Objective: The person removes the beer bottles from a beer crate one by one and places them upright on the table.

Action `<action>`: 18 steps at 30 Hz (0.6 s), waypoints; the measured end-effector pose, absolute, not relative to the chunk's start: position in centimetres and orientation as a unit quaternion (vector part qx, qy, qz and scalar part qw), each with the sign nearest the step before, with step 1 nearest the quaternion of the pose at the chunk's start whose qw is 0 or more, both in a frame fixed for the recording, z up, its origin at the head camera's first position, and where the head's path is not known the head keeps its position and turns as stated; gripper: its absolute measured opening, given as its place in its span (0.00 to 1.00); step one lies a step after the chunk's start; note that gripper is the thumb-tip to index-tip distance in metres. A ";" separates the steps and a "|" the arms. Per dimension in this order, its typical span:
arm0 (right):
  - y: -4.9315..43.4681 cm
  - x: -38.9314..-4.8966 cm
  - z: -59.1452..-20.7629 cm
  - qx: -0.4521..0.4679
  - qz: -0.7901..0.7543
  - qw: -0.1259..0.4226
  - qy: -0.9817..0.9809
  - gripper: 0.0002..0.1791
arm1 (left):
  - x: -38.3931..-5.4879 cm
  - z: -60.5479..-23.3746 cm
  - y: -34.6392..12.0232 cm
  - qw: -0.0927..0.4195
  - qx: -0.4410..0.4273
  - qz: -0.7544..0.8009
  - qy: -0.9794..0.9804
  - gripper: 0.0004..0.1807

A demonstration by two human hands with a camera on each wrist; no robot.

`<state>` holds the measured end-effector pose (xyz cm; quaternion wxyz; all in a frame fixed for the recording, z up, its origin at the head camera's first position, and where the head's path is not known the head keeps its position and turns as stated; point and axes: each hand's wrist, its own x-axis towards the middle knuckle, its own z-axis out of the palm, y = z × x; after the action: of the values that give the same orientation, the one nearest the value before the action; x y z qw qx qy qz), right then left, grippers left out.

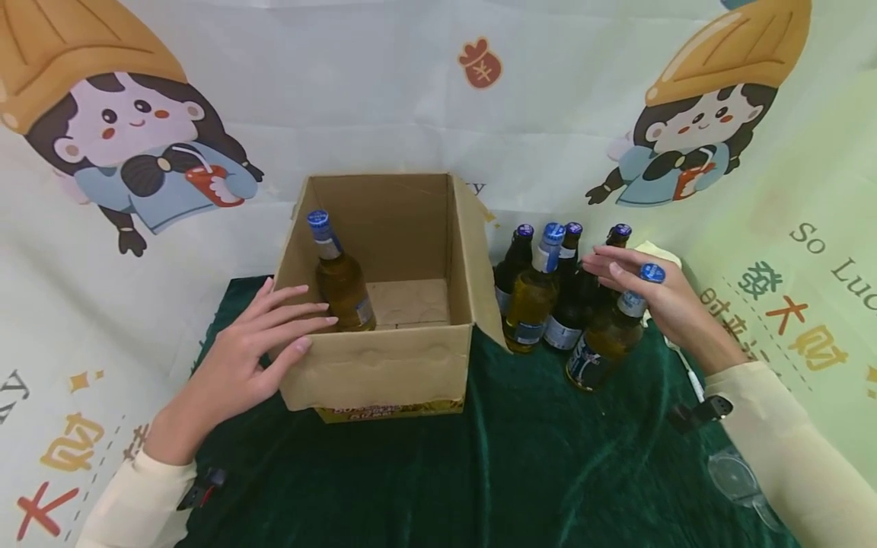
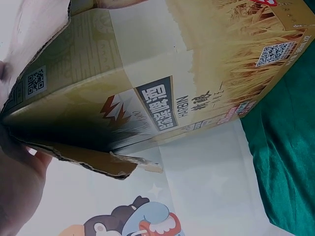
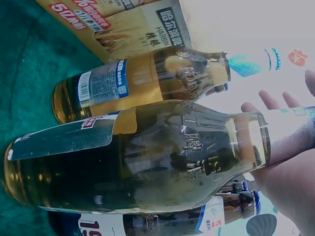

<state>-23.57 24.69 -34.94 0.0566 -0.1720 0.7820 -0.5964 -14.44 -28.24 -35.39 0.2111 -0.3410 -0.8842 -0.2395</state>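
An open cardboard box (image 1: 373, 365) stands in the middle of the head view. Inside its left part leans an amber beer bottle (image 1: 344, 285) with a blue cap. My left hand (image 1: 250, 354) rests at the box's left front corner, its fingers stretched over the edge toward that bottle. On the right, my right hand (image 1: 651, 297) is beside the neck of another amber beer bottle (image 1: 603, 346), fingers extended. The right wrist view shows this bottle (image 3: 162, 157) up close, its neck lying across the palm of the hand (image 3: 290, 187).
Left of that bottle stand another amber bottle (image 1: 530, 304) and several dark bottles (image 1: 514, 262), close to the box's right flap (image 1: 483, 266). A glass mug (image 1: 736, 476) lies near my right sleeve, and a white-handled tool (image 1: 688, 369) is behind it. Green cloth (image 1: 438, 487) covers the table.
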 end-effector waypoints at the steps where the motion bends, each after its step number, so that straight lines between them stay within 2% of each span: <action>1: 24.7 -23.6 -35.0 -0.175 -0.601 0.055 0.778 0.24 | -14.4 -35.3 -28.2 0.209 -0.340 -0.238 -0.885 0.21; 13: 25.1 -23.3 -33.7 -0.214 -0.639 0.040 0.738 0.25 | -14.6 -35.3 -28.4 0.213 -0.345 -0.232 -0.884 0.21; 18: 25.0 -22.7 -31.7 -0.205 -0.546 0.019 0.812 0.26 | -14.5 -35.5 -28.5 0.209 -0.340 -0.226 -0.889 0.21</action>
<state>-22.65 24.97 -31.70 0.0192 -0.2048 0.8121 -0.5461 -14.49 -28.47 -35.47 0.2085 -0.3404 -0.8885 -0.2262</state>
